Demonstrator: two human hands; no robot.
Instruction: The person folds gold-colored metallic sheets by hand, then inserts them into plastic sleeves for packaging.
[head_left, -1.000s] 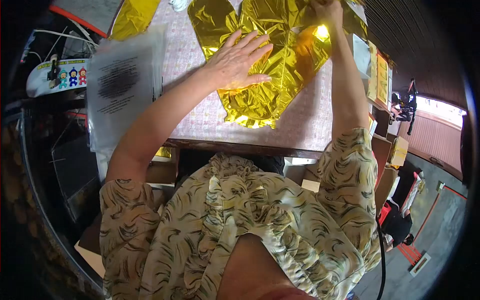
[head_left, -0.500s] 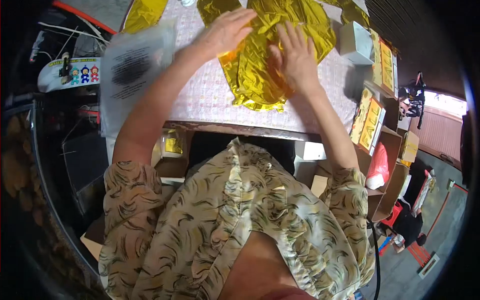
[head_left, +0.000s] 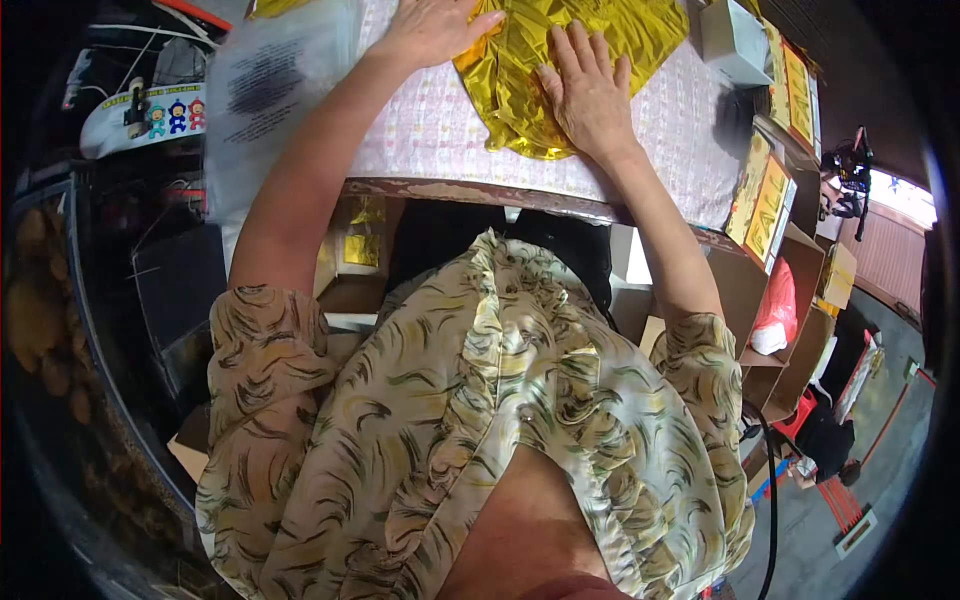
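A shiny gold foil piece (head_left: 520, 95), wrinkled, lies on the table's light patterned cover (head_left: 420, 130) and runs up to the top edge of the view. My left hand (head_left: 435, 32) rests at the foil's left edge, its fingers spread and partly cut off by the frame. On the foil's right part my right hand (head_left: 592, 95) lies flat with its fingers apart. Neither hand grips anything. Left of my left arm are clear plastic sheets (head_left: 265, 90) with dark printing.
A white box (head_left: 735, 42) and yellow printed boxes (head_left: 768, 205) line the table's right side. Below them, a red and white bag (head_left: 775, 310) sits in a carton. At far left is a white board (head_left: 150, 120) with cartoon figures. Another person (head_left: 825, 440) is at lower right.
The view has shifted, so the table sits higher in the frame. My left hand has moved up and left toward the foil's edge. My right hand now lies flatter on the foil.
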